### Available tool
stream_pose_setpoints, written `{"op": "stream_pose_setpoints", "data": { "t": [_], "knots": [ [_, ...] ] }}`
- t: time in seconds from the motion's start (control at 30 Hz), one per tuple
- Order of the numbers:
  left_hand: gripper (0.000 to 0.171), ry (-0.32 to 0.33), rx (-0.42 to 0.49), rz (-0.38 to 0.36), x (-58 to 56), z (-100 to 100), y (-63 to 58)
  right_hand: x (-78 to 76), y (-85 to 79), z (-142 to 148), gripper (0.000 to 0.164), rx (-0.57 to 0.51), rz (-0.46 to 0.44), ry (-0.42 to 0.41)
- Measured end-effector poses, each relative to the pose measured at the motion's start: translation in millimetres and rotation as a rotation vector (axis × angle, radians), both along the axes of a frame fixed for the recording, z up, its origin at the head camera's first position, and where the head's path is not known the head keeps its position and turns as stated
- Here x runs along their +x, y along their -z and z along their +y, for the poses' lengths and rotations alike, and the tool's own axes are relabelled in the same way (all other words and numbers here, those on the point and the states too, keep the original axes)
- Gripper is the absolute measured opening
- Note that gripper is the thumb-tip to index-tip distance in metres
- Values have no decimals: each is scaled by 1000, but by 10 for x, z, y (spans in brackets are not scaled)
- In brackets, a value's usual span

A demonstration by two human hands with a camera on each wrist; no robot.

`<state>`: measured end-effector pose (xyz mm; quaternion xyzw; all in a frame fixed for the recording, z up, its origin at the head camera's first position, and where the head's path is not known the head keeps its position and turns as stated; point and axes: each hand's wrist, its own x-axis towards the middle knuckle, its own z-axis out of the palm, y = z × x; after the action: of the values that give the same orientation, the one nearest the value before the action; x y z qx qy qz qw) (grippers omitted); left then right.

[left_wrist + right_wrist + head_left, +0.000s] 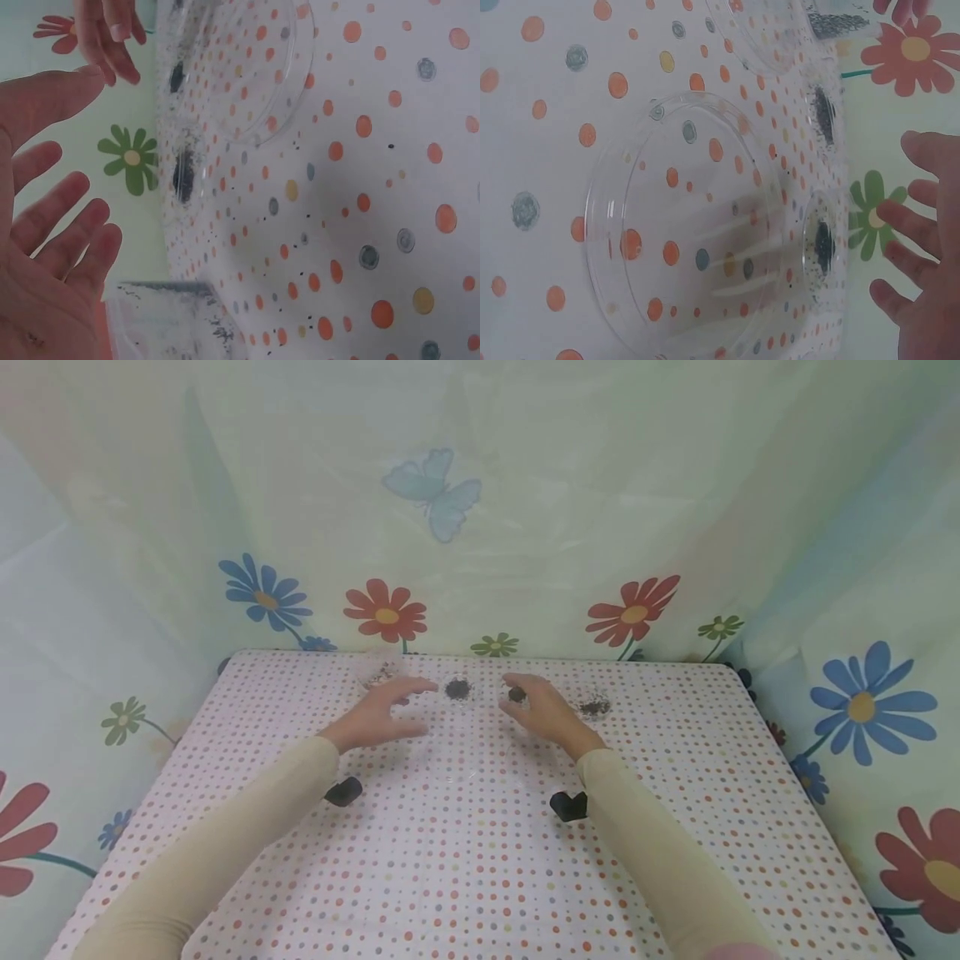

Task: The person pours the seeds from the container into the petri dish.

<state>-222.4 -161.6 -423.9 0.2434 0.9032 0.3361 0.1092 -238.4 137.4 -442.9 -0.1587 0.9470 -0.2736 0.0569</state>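
Note:
My left hand [377,717] hovers over the far part of the table, thumb and fingers spread, holding nothing. Opposite it, my right hand [546,714] also has its fingers apart and grips nothing. Between them sits a small clear dish with a dark pile [457,688]. A second dark pile [517,694] shows behind the right hand's fingers, apart from them in the right wrist view. Under the right hand lies a large clear round dish [604,240], with another clear dish [718,19] beyond it. Near the left hand stands a clear container [176,322] speckled with dark bits.
Another dark, grainy heap [595,707] lies right of the right hand. Fine dark specks are scattered on the dotted tablecloth [465,868]. A flowered curtain [525,527] hangs behind the table's far edge and at both sides.

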Motion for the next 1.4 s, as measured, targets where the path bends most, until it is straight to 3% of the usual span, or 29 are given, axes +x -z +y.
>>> {"op": "stream_pose_setpoints", "data": {
  "t": [0.27,0.6,0.77,1.1,1.4],
  "knots": [
    [66,-14,-20,-42,40,76,94,-21,61,-34,51,-44,16,-12],
    [72,93,7,-43,66,130,245,-38,99,-95,53,-67,2,-8],
    [74,89,-31,-70,99,144,314,-48,130,-129,55,-73,-12,-9],
    [79,153,-46,-79,112,232,353,-86,153,-151,54,-56,-3,23],
    [77,246,-68,-42,97,302,407,-140,176,-145,53,-46,7,21]
  ]
}}
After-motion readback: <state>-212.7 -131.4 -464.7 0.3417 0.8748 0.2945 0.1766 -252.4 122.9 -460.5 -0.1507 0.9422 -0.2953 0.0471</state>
